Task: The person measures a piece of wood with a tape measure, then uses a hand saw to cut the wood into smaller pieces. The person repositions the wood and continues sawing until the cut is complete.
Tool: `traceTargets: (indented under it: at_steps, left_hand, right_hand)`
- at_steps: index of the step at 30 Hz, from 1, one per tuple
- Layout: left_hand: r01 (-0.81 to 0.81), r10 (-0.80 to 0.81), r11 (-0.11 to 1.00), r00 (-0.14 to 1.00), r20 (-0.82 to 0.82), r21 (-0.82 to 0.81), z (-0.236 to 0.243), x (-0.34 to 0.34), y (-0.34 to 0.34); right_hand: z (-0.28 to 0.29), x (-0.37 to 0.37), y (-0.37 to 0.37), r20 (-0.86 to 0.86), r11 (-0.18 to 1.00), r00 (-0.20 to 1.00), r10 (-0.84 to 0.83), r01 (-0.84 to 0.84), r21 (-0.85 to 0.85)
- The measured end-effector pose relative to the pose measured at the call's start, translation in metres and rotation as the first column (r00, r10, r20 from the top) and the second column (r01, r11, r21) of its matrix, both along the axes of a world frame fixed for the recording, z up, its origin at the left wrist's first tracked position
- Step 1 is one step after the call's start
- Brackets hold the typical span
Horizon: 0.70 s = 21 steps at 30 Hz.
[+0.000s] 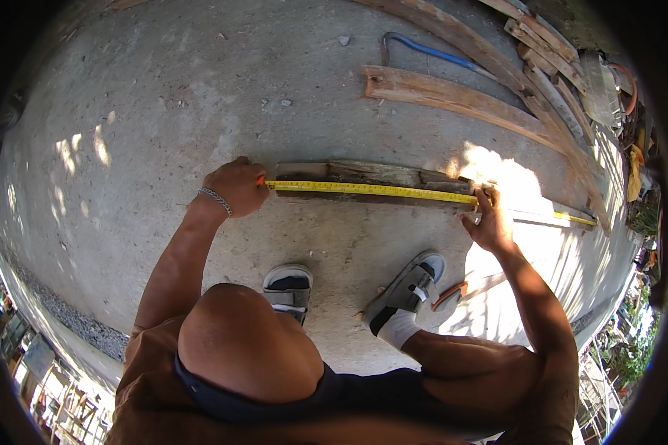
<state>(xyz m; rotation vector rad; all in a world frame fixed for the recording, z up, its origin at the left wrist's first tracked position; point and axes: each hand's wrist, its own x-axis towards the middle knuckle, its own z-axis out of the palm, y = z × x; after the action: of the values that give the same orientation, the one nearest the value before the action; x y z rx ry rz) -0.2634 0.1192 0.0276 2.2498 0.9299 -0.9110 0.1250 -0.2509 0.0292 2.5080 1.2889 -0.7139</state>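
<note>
My left hand (236, 189) is closed around the orange-tipped end of a yellow measuring tape (364, 189) at the left end of a weathered wooden board (356, 169) lying on the concrete. The tape stretches along the board and continues past it to the right. My right hand (487, 216) pinches the tape near the board's right part, where bright sunlight falls. Whatever else is inside my left fingers is hidden.
Long planks (453, 99) and short wood pieces (549, 52) lie at the upper right, with a blue-and-dark bent bar (434, 52) between planks. An orange-edged tool (447, 295) lies beside my right sandal (407, 291). My left sandal (286, 289) is on the concrete floor (163, 89).
</note>
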Motion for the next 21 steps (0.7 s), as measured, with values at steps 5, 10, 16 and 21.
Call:
traceTargets:
  at_steps: [5, 10, 16, 21]
  left_hand:
    - [0.048, -0.049, 0.999, 0.998, -0.031, -0.020, -0.001, 0.012, -0.004]
    - [-0.021, 0.022, 1.000, 0.998, -0.065, 0.009, 0.009, 0.021, -0.012]
    - [-0.025, 0.023, 0.999, 0.994, -0.106, -0.024, 0.009, 0.030, -0.013]
    - [0.024, -0.030, 0.996, 0.998, -0.058, -0.092, 0.006, 0.027, -0.002]
  right_hand:
    - [0.000, -0.001, 0.001, -0.002, 1.000, 1.000, 0.017, -0.017, -0.015]
    - [0.000, -0.001, 0.003, 0.003, 0.999, 1.000, 0.011, -0.011, -0.035]
    - [-0.001, -0.001, 0.003, -0.003, 1.000, 1.000, 0.029, -0.029, -0.009]
    - [-0.001, -0.002, 0.004, 0.022, 1.000, 1.000, 0.022, -0.021, -0.023]
